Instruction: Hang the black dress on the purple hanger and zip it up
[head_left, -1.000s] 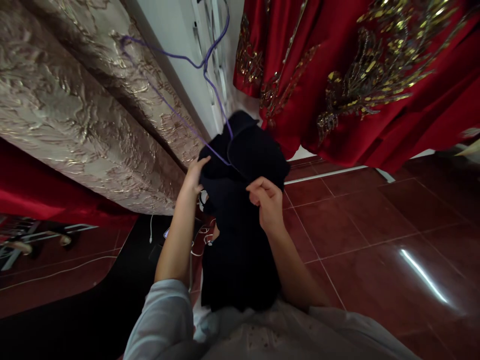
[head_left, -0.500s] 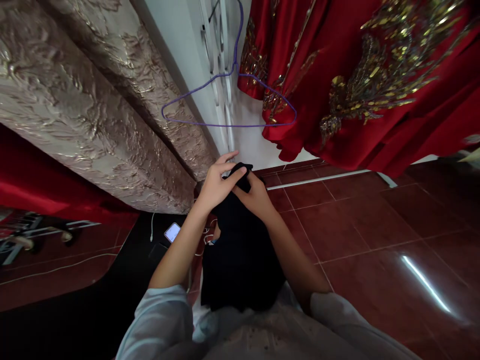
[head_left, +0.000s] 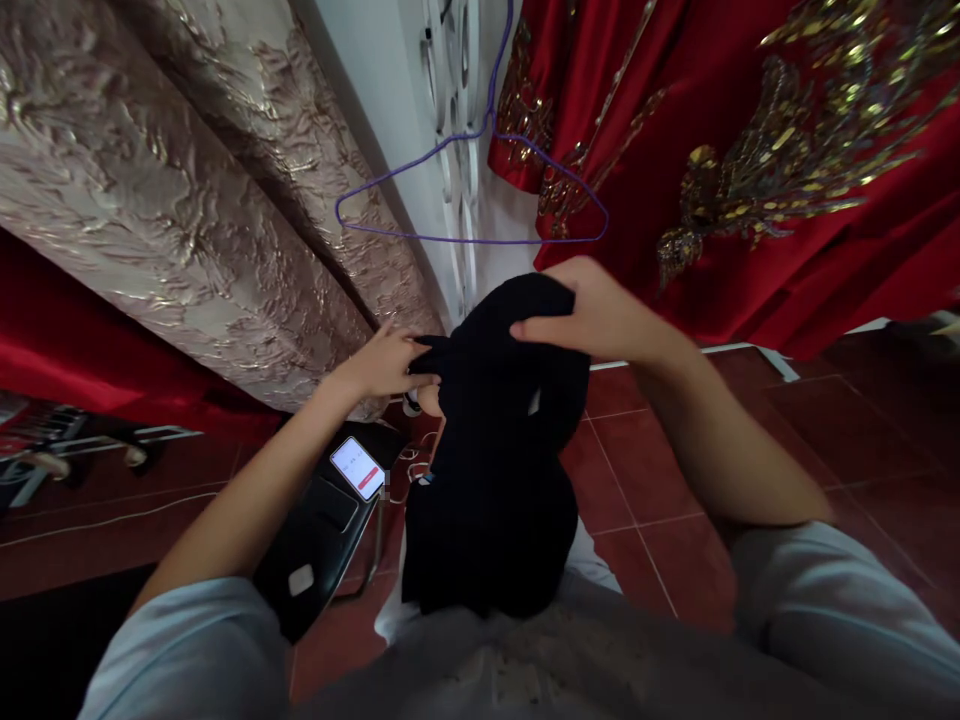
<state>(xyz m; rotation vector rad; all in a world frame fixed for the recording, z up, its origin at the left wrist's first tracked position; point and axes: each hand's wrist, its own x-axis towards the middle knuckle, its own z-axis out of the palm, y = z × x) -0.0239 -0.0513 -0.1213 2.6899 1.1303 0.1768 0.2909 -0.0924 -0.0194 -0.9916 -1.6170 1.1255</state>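
Note:
A black cloth garment (head_left: 495, 460) lies over my lap, its far part raised between my hands; its exact kind does not show. My left hand (head_left: 386, 365) pinches a narrow bunched edge of it on the left. My right hand (head_left: 592, 310) grips the upper right part, thumb on the near face and fingers mostly hidden behind the fabric. The raised cloth is spread, with a small light gap at its right side. Just beyond my hands, a purple wire hanger (head_left: 472, 240) hangs with nothing on it.
Red garments with gold sequins (head_left: 720, 190) hang at the right. A textured beige curtain-like fabric (head_left: 195, 200) hangs at the left. A lit phone (head_left: 358, 468) and a small white case (head_left: 301, 579) rest on a black surface (head_left: 330, 560) at my left. Red tiles (head_left: 622, 470) cover the floor.
My hands, close together at the bunched cloth before, have moved apart. My right hand has gone right and up, spreading the black garment; my left hand has shifted left.

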